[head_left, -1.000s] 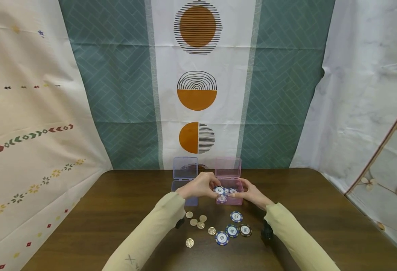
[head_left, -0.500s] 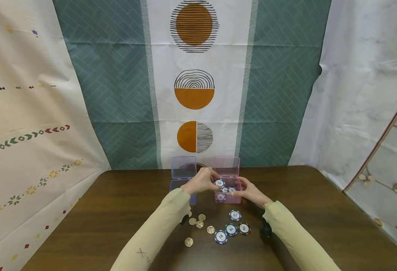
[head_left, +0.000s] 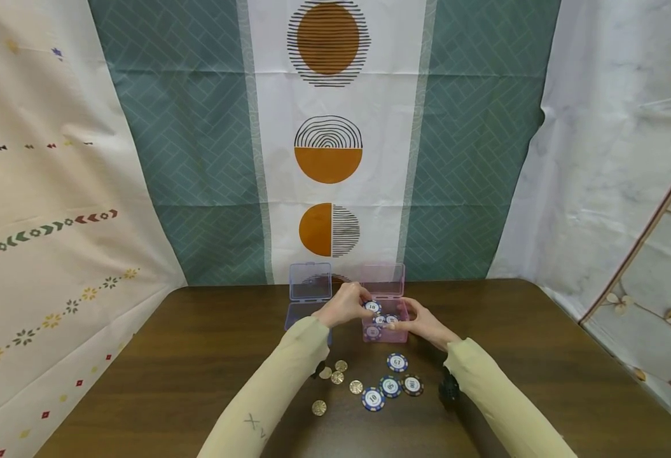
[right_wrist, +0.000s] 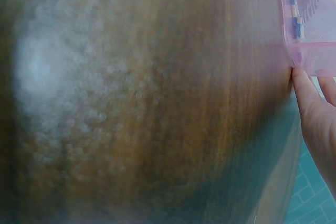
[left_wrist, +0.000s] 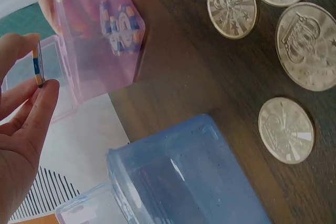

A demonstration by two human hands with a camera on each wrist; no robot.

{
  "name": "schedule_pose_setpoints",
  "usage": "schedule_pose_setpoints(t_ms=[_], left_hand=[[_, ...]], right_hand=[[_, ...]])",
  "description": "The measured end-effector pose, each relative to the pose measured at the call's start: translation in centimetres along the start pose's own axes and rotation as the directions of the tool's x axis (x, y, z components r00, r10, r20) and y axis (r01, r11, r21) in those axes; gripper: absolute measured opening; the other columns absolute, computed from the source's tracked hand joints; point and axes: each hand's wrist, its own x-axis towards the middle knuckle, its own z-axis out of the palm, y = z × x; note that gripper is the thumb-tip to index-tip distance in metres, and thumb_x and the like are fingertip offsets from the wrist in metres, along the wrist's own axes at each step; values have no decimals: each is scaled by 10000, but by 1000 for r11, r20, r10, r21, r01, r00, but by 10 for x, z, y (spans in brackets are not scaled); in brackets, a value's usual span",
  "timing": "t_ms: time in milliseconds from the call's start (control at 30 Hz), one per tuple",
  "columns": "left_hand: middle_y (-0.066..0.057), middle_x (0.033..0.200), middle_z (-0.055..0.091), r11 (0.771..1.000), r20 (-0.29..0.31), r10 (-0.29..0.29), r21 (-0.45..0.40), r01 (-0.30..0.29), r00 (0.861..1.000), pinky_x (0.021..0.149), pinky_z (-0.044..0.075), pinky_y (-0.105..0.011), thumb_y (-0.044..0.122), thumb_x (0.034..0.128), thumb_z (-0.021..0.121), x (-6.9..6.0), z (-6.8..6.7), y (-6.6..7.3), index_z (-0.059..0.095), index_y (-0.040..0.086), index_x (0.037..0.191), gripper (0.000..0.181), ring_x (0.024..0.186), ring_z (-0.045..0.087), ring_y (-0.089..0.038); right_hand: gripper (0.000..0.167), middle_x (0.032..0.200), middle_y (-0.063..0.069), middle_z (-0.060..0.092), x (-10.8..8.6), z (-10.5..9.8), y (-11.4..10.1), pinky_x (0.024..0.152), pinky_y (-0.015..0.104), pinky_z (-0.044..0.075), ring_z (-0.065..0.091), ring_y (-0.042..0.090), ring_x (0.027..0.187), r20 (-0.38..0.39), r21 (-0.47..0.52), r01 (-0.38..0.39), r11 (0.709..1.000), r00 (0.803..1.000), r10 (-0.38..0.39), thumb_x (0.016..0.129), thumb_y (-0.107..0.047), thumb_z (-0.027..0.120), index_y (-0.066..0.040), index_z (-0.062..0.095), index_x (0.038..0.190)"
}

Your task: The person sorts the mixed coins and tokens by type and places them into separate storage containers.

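Observation:
My left hand [head_left: 343, 305] pinches a blue-and-white poker chip [head_left: 373, 306] by its edges, at the left side of the open pink box [head_left: 401, 337]. In the left wrist view that chip [left_wrist: 38, 65] is seen edge-on between thumb and fingertips of the left hand [left_wrist: 23, 124]. Several chips lie inside the pink box. My right hand [head_left: 425, 324] holds the box's right side; in the right wrist view the fingers of the right hand [right_wrist: 317, 119] rest against the pink wall [right_wrist: 315, 56].
An open blue box [head_left: 301, 313] stands left of the pink one, partly behind my left hand. Nearer on the brown table [head_left: 198, 356] lie several gold coins [head_left: 319, 408] and loose chips [head_left: 373, 399]. A patterned cloth [head_left: 472, 159] hangs behind the table.
The left forearm has shifted slightly to the right, the chip still pinched near the pink box. The right hand keeps its hold on the box. The head view has shifted a little.

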Motion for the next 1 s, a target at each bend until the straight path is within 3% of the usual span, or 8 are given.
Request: schedule_pose_setpoints(t_ms=[167,367,567,833,1000], left_hand=[[-116,860,609,1000,-3,-5,6,5,1000,623,451,-193,107,731,748,2,3,0,672,-42,970,292,739,559,-170],[-109,880,571,1000,-16,30,-2,-30,999,649,463,-187,111,739,752,1,2,2,656,-46,994,315,811,608,-250],[-71,850,550,999,-18,51,-12,-52,999,634,454,-179,96,738,751,-3,-3,8,657,-36,976,288,790,595,-238],[-74,852,556,993,49,116,-12,-116,992,630,434,-174,75,745,742,-7,-6,18,653,-18,969,258,785,570,-249],[-102,886,554,981,111,192,-19,-191,975,637,428,-168,56,753,730,-14,-4,20,660,-9,942,211,752,561,-222]], right_hand=[[763,1378,197,277,0,0,-2,943,576,223,294,380,1211,5,-2,-8,1000,1000,8,796,-240,688,-37,245,1383],[759,1377,195,285,-3,0,-5,942,578,221,283,374,1220,4,3,-7,1000,1000,7,796,-246,688,-47,250,1383],[762,1366,204,295,-3,0,-3,941,576,228,306,381,1200,8,13,3,1000,1000,-3,793,-249,692,-39,254,1380],[783,1390,204,255,-1,-1,0,936,555,259,313,380,1196,-6,-22,-10,1000,1000,10,790,-279,697,-48,243,1385],[787,1392,212,254,-1,0,0,934,551,266,313,388,1198,0,-20,-2,1000,1000,2,791,-273,697,-40,239,1386]])
